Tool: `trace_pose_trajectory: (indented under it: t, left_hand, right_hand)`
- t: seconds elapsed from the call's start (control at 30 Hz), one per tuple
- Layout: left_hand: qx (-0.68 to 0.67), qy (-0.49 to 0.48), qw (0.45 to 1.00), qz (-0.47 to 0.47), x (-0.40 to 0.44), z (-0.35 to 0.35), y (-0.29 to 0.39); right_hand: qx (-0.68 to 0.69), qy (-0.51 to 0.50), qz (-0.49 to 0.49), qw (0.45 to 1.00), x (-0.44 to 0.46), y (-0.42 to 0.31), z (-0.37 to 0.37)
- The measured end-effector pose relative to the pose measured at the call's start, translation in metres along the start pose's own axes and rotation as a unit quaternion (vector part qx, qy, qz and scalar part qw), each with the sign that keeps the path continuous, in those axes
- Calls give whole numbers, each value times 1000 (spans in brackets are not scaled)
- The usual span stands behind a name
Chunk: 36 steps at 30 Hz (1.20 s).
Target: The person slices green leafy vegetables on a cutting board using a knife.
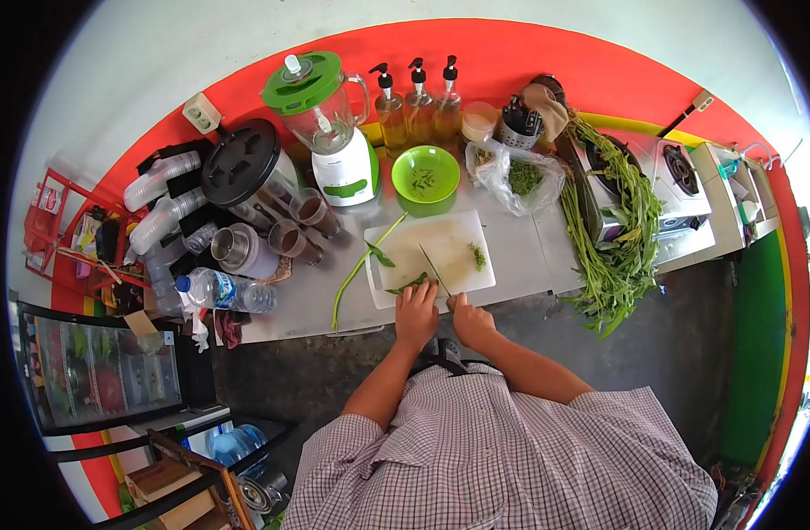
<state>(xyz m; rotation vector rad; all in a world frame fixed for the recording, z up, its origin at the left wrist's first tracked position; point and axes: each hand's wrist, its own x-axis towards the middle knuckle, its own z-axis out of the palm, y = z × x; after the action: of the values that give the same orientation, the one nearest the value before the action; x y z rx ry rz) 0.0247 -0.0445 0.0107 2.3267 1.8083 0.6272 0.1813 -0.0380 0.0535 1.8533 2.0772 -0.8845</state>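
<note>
On the steel counter lies a white cutting board [414, 252]. My left hand [417, 314] presses its closed fingers on green leaves [408, 284] at the board's front edge. My right hand [472, 320] is wrapped round the handle of a knife [435, 268], whose blade points up and left across the board, beside my left fingertips. A small heap of chopped greens [477, 256] sits at the board's right. A long green stem [350, 281] with a leaf lies over the left edge. Behind the board, a green bowl [403, 173] holds some cut greens.
A blender [343, 168], oil bottles [418, 115] and a plastic bag of greens [517, 181] stand behind. Long leafy stems [630, 238] hang over the stove [688, 212] at the right. Cups [292, 243] and a water bottle [233, 293] are at the left.
</note>
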Motion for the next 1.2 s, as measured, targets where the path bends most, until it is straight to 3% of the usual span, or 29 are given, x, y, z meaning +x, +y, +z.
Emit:
trace_pose_trajectory:
  t: [0.37, 0.47, 0.67, 0.9, 1.07, 1.2]
  left_hand:
    - [23, 7, 1000, 14, -3, 4, -1]
    - [25, -2, 1000, 16, -3, 8, -2]
    - [33, -5, 999, 5, -3, 0, 5]
    - [-19, -4, 1000, -24, -5, 3, 5]
    - [-20, -5, 999, -24, -10, 4, 7]
    - [-13, -3, 1000, -26, -14, 7, 6]
  right_hand:
    - [19, -9, 15, 1000, -2, -2, -3]
    - [45, 5, 42, 998, 0, 2, 25]
    - [31, 15, 9, 999, 9, 2, 6]
    - [47, 0, 35, 998, 3, 1, 23]
    - [12, 40, -4, 999, 5, 3, 14]
    - [41, 16, 22, 999, -9, -1, 21]
